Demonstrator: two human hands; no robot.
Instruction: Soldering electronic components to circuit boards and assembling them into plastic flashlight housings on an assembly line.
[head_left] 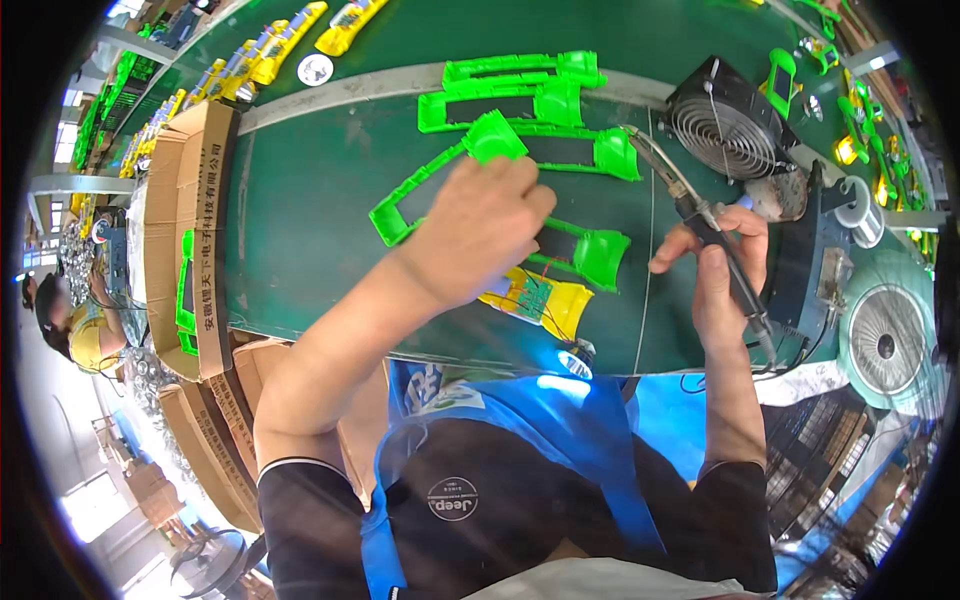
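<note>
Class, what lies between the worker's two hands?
In the head view, between the left hand and the right hand lies one end of a green frame, then a bare stretch of green tabletop.

There is 1 view, from a camera worn on the head. It looks down, quite near, at the green table (310,180), with a black shirt (540,500) at the bottom. Straight edges bend near the rim.

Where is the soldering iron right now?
In the head view, the soldering iron is right of centre in the right hand, slanting up and left, its tip left of the black fan.
</note>
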